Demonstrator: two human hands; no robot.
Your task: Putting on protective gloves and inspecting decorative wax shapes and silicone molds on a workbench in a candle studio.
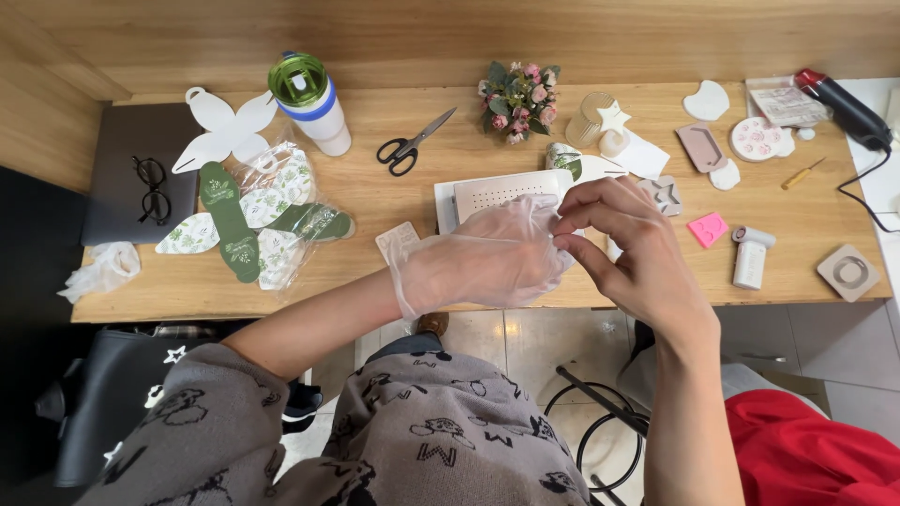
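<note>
My left hand [483,260] wears a clear thin plastic glove and is held flat over the front edge of the wooden table [375,201]. My bare right hand [626,248] pinches the glove's fingertip end near the left hand's fingers. Under both hands lies a white perforated board [502,192] on a white sheet. The left fingers are together and hold nothing that I can see.
Black scissors [411,142], a green-lidded tumbler [309,101], a small flower bunch [518,99], green and white leaf-shaped cutouts in a clear bag [253,220], glasses on a dark laptop [150,186], a hot-air tool [844,108], pink moulds [708,229] and a white tube [750,260] lie around.
</note>
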